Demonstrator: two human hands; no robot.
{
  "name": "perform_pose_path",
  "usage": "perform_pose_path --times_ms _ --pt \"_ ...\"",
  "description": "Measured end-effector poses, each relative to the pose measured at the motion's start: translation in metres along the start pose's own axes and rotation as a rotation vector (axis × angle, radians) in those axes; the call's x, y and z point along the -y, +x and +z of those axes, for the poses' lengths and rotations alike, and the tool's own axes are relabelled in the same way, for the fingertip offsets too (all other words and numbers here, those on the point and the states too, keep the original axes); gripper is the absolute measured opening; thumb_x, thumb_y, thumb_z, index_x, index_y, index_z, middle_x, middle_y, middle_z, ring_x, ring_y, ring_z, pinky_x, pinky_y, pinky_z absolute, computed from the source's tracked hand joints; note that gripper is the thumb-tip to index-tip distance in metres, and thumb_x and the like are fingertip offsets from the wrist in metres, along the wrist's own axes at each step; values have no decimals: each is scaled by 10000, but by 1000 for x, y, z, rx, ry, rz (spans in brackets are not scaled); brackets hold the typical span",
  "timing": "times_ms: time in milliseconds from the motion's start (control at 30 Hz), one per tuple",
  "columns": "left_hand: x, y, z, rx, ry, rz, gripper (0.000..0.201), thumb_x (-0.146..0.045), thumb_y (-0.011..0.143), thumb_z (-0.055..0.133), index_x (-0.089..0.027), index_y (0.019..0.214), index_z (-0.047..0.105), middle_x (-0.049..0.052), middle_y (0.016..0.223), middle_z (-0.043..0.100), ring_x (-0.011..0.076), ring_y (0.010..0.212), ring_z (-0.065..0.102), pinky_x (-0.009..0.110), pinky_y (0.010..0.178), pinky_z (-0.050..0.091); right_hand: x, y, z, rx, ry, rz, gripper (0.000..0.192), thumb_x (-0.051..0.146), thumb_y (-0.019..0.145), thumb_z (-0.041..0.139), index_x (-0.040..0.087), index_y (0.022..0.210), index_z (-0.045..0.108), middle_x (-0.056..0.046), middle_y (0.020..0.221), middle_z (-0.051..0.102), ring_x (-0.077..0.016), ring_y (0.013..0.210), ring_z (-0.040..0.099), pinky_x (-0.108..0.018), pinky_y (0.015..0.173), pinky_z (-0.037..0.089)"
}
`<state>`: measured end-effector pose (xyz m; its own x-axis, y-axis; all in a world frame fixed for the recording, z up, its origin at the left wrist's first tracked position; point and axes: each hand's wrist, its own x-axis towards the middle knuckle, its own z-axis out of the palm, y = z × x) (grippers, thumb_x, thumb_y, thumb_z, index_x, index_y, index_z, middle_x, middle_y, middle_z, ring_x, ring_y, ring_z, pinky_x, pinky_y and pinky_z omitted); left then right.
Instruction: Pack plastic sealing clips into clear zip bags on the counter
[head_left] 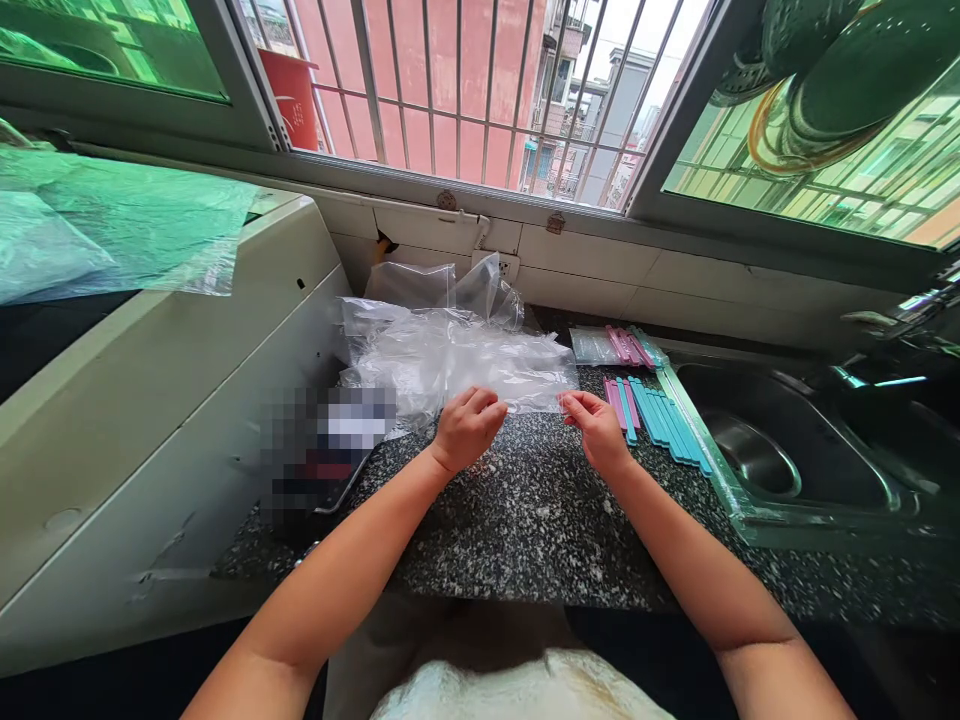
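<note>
A clear plastic bag (517,375) is stretched between my hands, over the near side of a loose pile of clear plastic bags (405,350). My left hand (469,432) is closed at the bag's near edge, its fingers curled in. At the bag's right corner, my right hand (600,430) pinches the film between thumb and fingers. Just right of that hand lie pink sticks (613,395) and a row of flat blue sticks (666,425). Behind them rests a clear packet (596,346) beside more pink and blue sticks.
The speckled stone counter (517,530) runs beneath my forearms. A metal sink (795,430) is set into it at the right. On the left stands a pale, high-sided appliance (225,390), with a blurred dark device (337,450) near it. A barred window (465,90) is behind.
</note>
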<state>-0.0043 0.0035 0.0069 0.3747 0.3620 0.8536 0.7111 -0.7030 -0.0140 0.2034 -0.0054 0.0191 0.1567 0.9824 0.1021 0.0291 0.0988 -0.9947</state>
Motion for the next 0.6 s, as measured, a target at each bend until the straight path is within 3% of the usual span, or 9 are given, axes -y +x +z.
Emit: perform_pose_path --times_ms 233,367,600 --pt "2 0 -1 -37 -163 -154 89 -166 809 510 -177 733 556 28 722 565 136 692 515 234 616 428 6 -4 -4 82 -242 -308 285 480 705 621 196 683 617 -36 813 593 -146 736 535 -265 608 429" --pt "1 0 -3 -36 -244 -224 83 -171 807 511 -180 739 558 26 724 557 133 698 528 234 625 444 10 -7 -4 62 -391 -458 230 430 715 641 200 710 625 -47 858 594 -139 711 533 -270 600 441" --pt "-5 3 -7 -12 -294 -254 107 -176 806 506 -182 714 560 21 705 553 124 682 539 226 618 455 8 -8 -5 -3 -469 -570 216 397 757 608 204 659 607 -36 785 582 -160 737 547 -298 652 439"
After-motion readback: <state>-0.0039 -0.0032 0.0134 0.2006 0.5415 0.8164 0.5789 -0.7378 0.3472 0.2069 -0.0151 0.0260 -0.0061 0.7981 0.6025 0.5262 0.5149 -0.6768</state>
